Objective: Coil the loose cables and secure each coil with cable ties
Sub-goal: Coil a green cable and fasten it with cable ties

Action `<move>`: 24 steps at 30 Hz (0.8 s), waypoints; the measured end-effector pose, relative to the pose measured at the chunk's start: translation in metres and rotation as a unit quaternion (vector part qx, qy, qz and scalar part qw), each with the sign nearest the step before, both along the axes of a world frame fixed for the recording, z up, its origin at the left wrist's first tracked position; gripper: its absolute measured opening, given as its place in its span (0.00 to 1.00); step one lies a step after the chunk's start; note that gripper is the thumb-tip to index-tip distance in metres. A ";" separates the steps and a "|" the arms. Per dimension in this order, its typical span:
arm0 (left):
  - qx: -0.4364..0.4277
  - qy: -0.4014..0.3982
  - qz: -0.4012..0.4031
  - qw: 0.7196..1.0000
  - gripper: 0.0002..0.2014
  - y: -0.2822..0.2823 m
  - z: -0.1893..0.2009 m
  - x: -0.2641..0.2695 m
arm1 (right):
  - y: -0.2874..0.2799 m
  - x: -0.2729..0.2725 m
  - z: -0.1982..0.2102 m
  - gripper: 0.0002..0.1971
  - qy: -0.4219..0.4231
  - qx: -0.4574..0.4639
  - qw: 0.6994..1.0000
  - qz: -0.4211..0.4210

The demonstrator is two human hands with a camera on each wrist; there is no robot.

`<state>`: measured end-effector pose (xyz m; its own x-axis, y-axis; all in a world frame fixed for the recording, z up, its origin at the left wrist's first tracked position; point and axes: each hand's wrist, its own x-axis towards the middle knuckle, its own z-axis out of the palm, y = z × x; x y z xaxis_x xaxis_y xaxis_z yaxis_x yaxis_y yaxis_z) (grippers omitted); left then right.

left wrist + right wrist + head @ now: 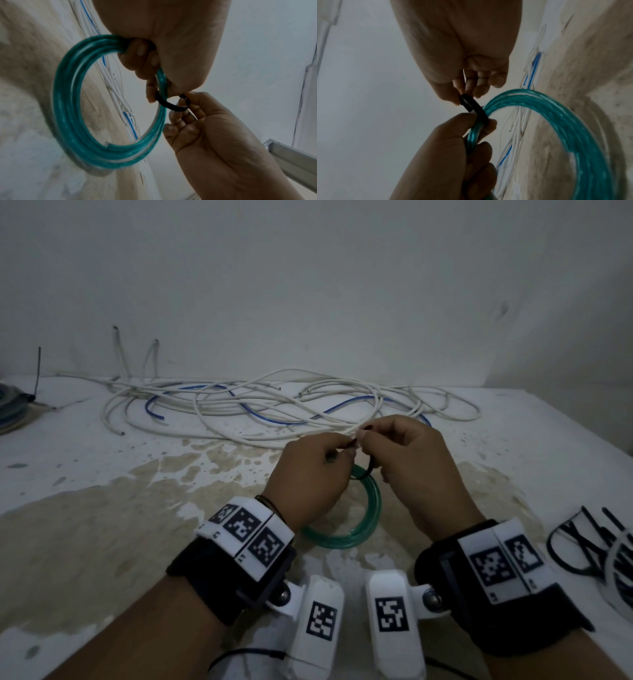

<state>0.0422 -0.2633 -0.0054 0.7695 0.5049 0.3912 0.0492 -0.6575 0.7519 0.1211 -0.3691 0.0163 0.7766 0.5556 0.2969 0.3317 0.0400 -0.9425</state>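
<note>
- Presently, the left hand (pixel 171 40) has its fingers curled round the green cable coil (pixel 68 108), held above the desk (pixel 102 542).
- Right hand (pixel 453 47) pinches a black cable tie (pixel 476 108) looped round the coil's strands, just beside the left fingers.
- Wrist views show that loop plainly; the head view hides most of it behind both hands.
- Loose white and blue cables (pixel 274 402) lie tangled farther back.
- Spare black ties (pixel 589 546) sit at right, cut off by the frame edge.

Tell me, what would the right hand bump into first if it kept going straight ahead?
Probably the tangle of white and blue cables lying just beyond the right hand, well before the wall; depth is hard to judge.
</note>
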 end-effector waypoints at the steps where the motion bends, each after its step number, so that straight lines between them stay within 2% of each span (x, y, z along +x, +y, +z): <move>1: -0.008 0.011 0.009 1.000 0.11 0.000 0.000 0.001 | 0.001 -0.001 0.000 0.04 -0.015 0.016 1.000 -0.016; 5: -0.022 -0.004 0.004 1.000 0.13 0.003 0.000 0.000 | 0.003 -0.007 -0.001 0.04 -0.059 0.027 0.997 -0.034; 8: 0.026 -0.047 0.007 0.999 0.16 0.003 -0.002 -0.002 | 0.003 -0.008 -0.001 0.05 -0.058 0.005 0.998 -0.016; 11: 0.062 -0.081 -0.003 0.995 0.14 0.001 -0.004 -0.002 | 0.003 -0.005 -0.002 0.07 -0.039 -0.012 0.999 0.005; 14: 0.004 -0.081 -0.007 0.997 0.13 -0.002 -0.002 0.001 | 0.001 -0.006 0.001 0.09 -0.047 0.011 0.999 -0.012; 19: -0.057 -0.065 -0.023 0.996 0.14 0.001 0.000 -0.001 | 0.000 -0.007 0.001 0.05 -0.050 0.054 0.996 -0.040; 21: -0.047 -0.078 -0.017 0.996 0.14 0.004 -0.002 -0.002 | 0.001 -0.010 0.000 0.06 -0.051 0.047 0.997 -0.029; 24: 0.012 -0.099 0.001 0.995 0.14 0.005 -0.004 -0.003 | 0.001 -0.010 0.000 0.04 -0.047 0.031 0.998 -0.014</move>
<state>0.0395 -0.2588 -0.0091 0.6750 0.4960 0.5462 -0.0962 -0.6748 0.7317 0.1109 -0.3680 0.0163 0.7589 0.5123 0.4020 0.4201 0.0865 -0.9033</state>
